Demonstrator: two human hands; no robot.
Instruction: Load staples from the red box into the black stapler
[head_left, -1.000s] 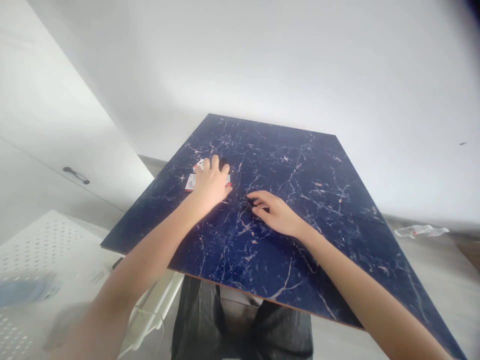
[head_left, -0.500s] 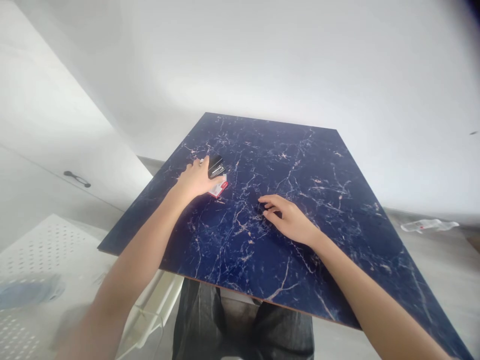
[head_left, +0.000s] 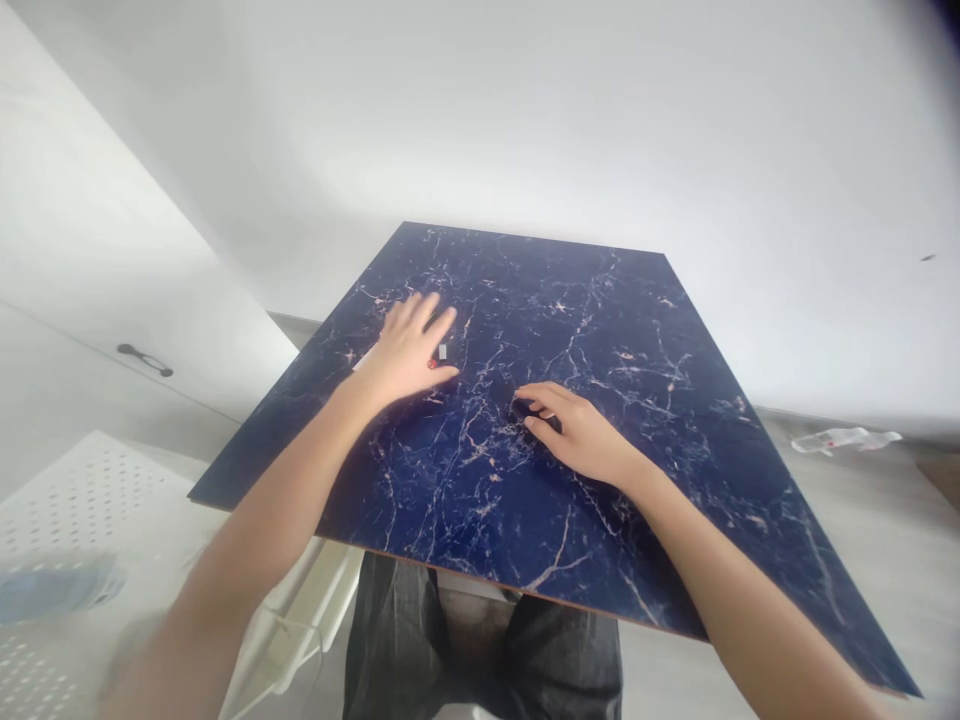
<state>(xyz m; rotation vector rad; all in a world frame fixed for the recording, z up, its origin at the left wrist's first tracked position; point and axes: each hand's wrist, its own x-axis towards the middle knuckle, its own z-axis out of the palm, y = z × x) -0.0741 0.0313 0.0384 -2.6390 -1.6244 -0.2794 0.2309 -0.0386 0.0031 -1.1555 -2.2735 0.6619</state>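
Observation:
My left hand (head_left: 411, 350) is spread over the left part of the dark blue marbled tabletop (head_left: 480, 500), fingers apart and thumb stretched to the right. Beside its thumb and index finger lies a small grey piece (head_left: 442, 352), with a bit of red (head_left: 433, 364) close by. A white edge (head_left: 364, 358) sticks out on the hand's other side. The rest of these things is hidden under the hand. My right hand (head_left: 574, 430) rests near the middle of the tabletop, fingers loosely bent and thumb apart from them. It looks dark under the fingers; I see nothing held there.
A white wall stands behind the table. To the left are a white panel with a black handle (head_left: 145, 360) and a perforated white surface (head_left: 97, 490) with a bluish, blurred item (head_left: 60, 588). Crumpled clear plastic (head_left: 846, 440) lies beyond the right edge.
My left hand has spread its fingers and shifted over the small red-and-white box and the black item, which showed more before. My right hand is nearly unmoved.

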